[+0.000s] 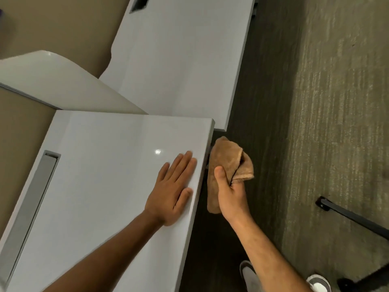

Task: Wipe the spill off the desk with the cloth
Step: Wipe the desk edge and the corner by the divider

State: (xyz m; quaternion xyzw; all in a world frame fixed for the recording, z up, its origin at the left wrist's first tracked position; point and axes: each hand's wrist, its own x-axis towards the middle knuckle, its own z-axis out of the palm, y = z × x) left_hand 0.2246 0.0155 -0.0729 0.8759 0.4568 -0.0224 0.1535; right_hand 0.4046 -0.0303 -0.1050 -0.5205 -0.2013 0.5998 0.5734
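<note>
A white desk (105, 165) fills the lower left of the head view. My left hand (172, 190) lies flat on its top near the right edge, fingers straight. My right hand (229, 194) grips a crumpled tan cloth (229, 159) just off the desk's right edge, over the floor. The cloth's upper part sits beside the desk's side edge. No spill shows on the desk; only a small glint of light (157, 152) shows near my left fingertips.
A second white desk (179, 60) stands beyond, with a curved white divider (52, 81) at left. A grey cable slot (33, 203) runs along the near desk's left side. Dark carpet (326, 123), black chair legs (353, 218) and my shoes (250, 275) lie to the right.
</note>
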